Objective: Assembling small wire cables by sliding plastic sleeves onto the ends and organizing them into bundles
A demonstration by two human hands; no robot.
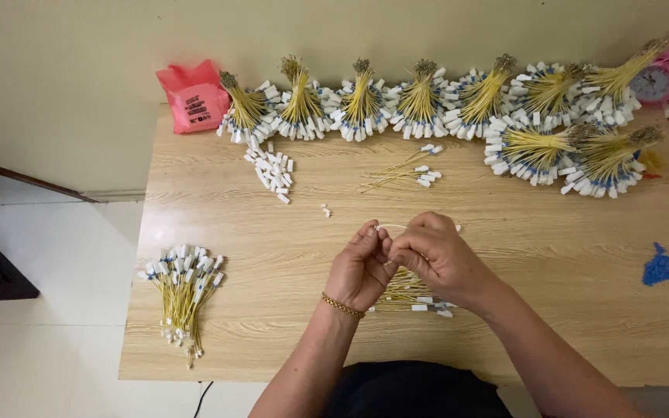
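Near the worktop's (505, 255) front edge, the left hand (359, 267) and right hand (437, 255) pinch together on one thin yellow wire (391, 227), held taut above a loose wire pile (412, 294) for close fingertip work.

Yellow wire bundles (362, 101) with white tags, pink bag (193, 97), light woodgrain table (272, 310), blue pile (657, 267)
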